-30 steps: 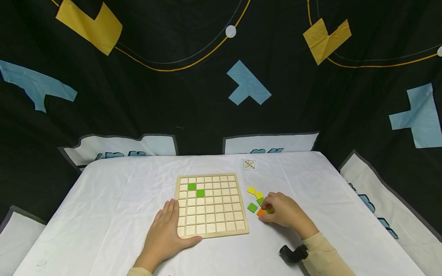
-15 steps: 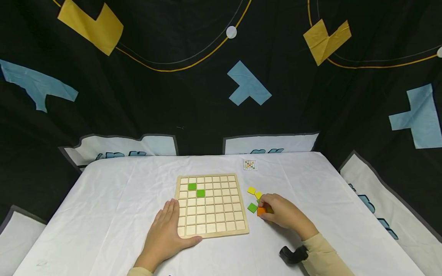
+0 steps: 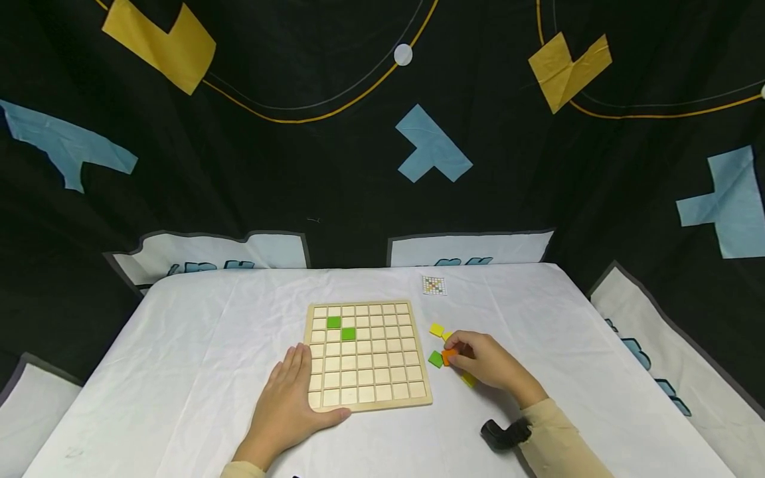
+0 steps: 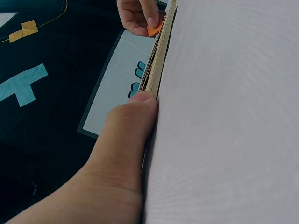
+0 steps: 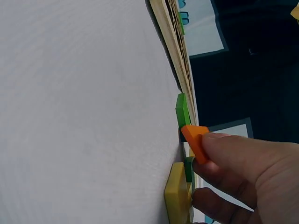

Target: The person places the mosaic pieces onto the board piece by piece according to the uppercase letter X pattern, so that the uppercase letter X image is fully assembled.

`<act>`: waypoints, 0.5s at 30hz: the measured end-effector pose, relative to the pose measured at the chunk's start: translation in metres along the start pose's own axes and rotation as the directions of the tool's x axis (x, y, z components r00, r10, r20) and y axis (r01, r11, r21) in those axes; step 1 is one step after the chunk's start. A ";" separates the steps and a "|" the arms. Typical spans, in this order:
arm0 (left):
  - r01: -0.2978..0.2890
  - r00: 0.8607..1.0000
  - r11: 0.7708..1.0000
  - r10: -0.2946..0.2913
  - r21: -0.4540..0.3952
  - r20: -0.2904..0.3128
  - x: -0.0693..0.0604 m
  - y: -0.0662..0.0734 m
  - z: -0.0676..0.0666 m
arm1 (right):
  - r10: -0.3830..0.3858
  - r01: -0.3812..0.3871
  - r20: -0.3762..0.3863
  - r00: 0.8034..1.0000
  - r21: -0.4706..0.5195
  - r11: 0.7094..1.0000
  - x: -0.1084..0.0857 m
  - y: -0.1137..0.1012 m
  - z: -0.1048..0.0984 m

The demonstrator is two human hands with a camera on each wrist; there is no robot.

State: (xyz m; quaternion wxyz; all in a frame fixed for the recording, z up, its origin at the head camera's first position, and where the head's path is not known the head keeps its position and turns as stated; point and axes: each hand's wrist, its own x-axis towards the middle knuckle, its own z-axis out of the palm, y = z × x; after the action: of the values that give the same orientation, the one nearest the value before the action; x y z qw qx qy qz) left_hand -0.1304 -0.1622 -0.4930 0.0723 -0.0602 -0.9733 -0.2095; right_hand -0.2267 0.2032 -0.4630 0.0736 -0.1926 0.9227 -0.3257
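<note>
two green tiles point(image 3: 348, 334) sit in the wooden grid board point(image 3: 382, 364), toward its far left corner. the person's left hand point(image 3: 289, 395) lies along the board's near left corner, fingers straight, thumb touching the near edge. to the board's right, the right hand point(image 3: 487, 362) pinches an orange tile point(image 5: 194, 140) between thumb and fingers, just beside a loose green tile point(image 3: 435, 359); yellow tiles point(image 3: 437, 329) lie around that hand on the white cloth point(image 3: 179, 372).

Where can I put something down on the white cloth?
Bare white cloth lies left of the left hand and right of the right sleeve. It's crowded around the right hand, where tiles lie beside the board.
</note>
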 end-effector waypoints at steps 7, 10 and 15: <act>-0.006 1.000 1.000 0.006 0.001 -0.013 0.000 0.001 -0.001 | 0.032 -0.033 -0.041 0.999 -0.016 0.999 0.002 -0.004 0.001; -0.008 1.000 1.000 0.008 0.006 -0.013 0.000 0.002 -0.002 | 0.060 -0.061 -0.051 0.997 -0.020 0.998 0.002 -0.005 0.002; -0.006 1.000 1.000 0.006 0.009 -0.004 0.000 0.002 -0.002 | 0.085 -0.086 -0.046 0.995 -0.021 0.996 0.003 -0.006 0.002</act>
State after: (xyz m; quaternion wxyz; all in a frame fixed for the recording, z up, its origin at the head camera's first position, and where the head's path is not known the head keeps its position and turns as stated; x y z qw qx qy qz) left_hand -0.1296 -0.1614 -0.4903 0.0752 -0.0626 -0.9738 -0.2050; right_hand -0.2274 0.1969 -0.4606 0.0643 -0.1462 0.9353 -0.3158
